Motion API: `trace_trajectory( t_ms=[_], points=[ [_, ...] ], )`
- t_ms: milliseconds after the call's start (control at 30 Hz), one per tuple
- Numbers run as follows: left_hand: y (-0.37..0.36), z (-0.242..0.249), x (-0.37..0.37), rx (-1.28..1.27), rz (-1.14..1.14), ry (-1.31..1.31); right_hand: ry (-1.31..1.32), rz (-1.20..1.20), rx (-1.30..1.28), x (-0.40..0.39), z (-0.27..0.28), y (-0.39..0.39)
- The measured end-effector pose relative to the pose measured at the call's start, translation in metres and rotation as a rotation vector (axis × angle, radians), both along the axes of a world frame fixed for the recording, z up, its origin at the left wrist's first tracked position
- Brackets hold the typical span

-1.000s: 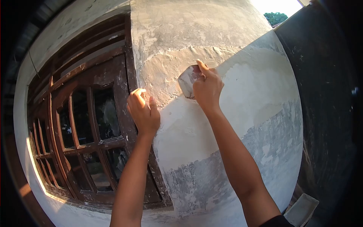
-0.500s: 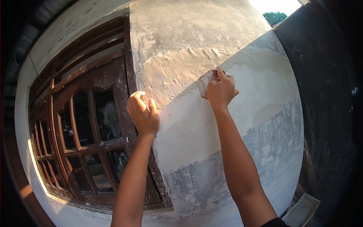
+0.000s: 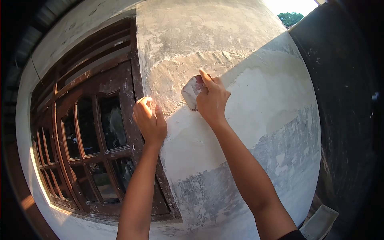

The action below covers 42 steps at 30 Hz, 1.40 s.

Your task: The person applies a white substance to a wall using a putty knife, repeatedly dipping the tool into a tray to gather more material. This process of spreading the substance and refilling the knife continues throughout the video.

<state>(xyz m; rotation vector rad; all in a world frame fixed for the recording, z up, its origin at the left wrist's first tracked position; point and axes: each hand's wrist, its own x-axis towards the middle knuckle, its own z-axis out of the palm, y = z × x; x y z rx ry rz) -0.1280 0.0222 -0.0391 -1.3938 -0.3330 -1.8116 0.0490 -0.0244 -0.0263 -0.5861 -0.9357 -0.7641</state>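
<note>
My right hand (image 3: pixel 212 100) is closed on a flat putty scraper (image 3: pixel 191 91), its pale, smeared blade lying against the wall (image 3: pixel 256 96). The fingers hide the handle part. Around the scraper the wall has a band of fresh-looking, pale filler, ridged along its upper edge. To the left, my left hand (image 3: pixel 150 123) rests where the brown window frame (image 3: pixel 138 80) meets the wall. Its fingers are loosely bent, the thumb stands apart, and I see nothing held in it.
A brown wooden window (image 3: pixel 96 148) with several glass panes fills the left side. At the right stands a dark wall or panel (image 3: pixel 348 100). Low at the right sits a pale trough-like container (image 3: pixel 320 222). Sunlight and shade split the wall diagonally.
My right hand has slid the scraper left across the wall, closer to my left hand. The left hand has barely shifted.
</note>
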Motion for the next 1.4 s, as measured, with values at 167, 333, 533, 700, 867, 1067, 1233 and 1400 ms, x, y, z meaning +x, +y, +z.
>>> trace_trajectory(
  t_ms=[167, 333, 533, 700, 867, 1067, 1233, 1400],
  points=[
    [-0.001, 0.001, 0.002, -0.005, 0.014, -0.03, 0.411, -0.068, -0.15, 0.042, 0.013, -0.007],
    [-0.003, 0.0, 0.001, 0.006, 0.025, -0.01, 0.037, 0.139, -0.077, 0.0, 0.009, -0.008],
    [-0.006, 0.0, 0.001, 0.028, 0.029, 0.011, 0.284, 0.004, -0.245, 0.026, 0.008, -0.013],
    [-0.011, 0.0, 0.004, 0.044, 0.077, 0.021, 0.23, 0.148, -0.127, 0.066, -0.016, -0.022],
    [-0.02, 0.0, 0.019, 0.092, 0.167, 0.085, 0.123, 0.164, -0.194, 0.092, -0.045, -0.052],
    [-0.042, -0.05, 0.116, 0.027, -0.045, 0.236, 0.188, 0.135, -0.301, 0.153, -0.08, -0.069],
    [-0.054, -0.103, 0.217, -0.079, -0.282, 0.412, 0.191, 0.03, -0.391, 0.215, -0.118, -0.094],
    [-0.069, -0.144, 0.317, -0.118, -0.474, 0.447, 0.229, 0.025, -0.458, 0.282, -0.159, -0.136]
  ],
)
